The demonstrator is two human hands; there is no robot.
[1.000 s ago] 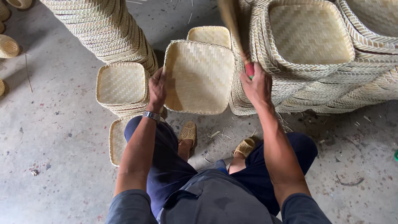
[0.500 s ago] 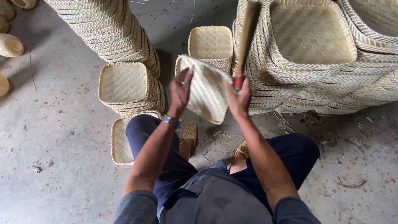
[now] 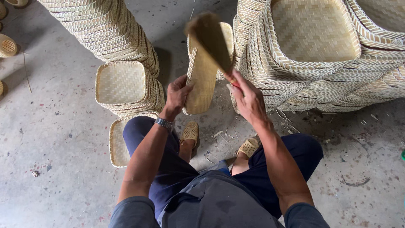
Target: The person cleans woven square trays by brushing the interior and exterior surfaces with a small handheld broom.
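Note:
I am seated on a concrete floor. My left hand (image 3: pixel 176 96) grips the lower edge of a square woven bamboo tray (image 3: pixel 201 80), which stands on its edge in front of my knees, seen side-on. My right hand (image 3: pixel 247 96) is closed on the red handle of a brown brush-like tool (image 3: pixel 210 39), its blurred head raised above the tray's upper part. A metal watch sits on my left wrist.
A short stack of woven trays (image 3: pixel 126 86) stands to my left, with a single tray (image 3: pixel 118 143) flat on the floor beside my left knee. A tall leaning stack (image 3: pixel 99 25) rises at upper left. Large stacks of bigger trays (image 3: pixel 314 46) fill the right. Bamboo scraps (image 3: pixel 219 135) lie near my sandals.
The tray has turned from facing me flat to standing edge-on. My left hand has shifted to its lower edge, and the tool has swung left over the tray.

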